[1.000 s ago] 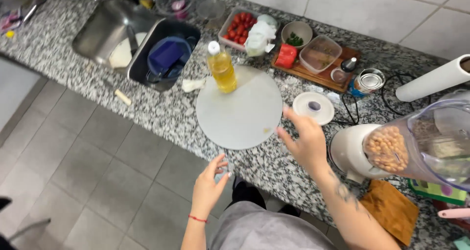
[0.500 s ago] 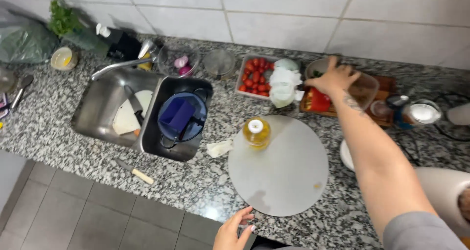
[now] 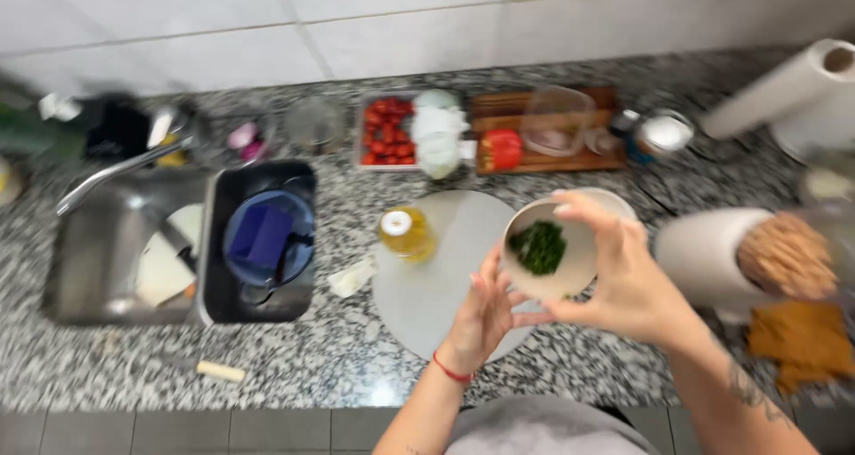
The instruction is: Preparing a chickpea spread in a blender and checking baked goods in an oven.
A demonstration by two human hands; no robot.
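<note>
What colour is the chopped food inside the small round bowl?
Dark green, inside the beige small round bowl; the head view shows it.

i'm looking down on a speckled grey granite worktop that runs the full width of the view, with a steel sink sunk into its left end. behind its back edge rises a wall of large pale tiles, evenly lit. below the front edge lies a grey tiled floor.
</note>
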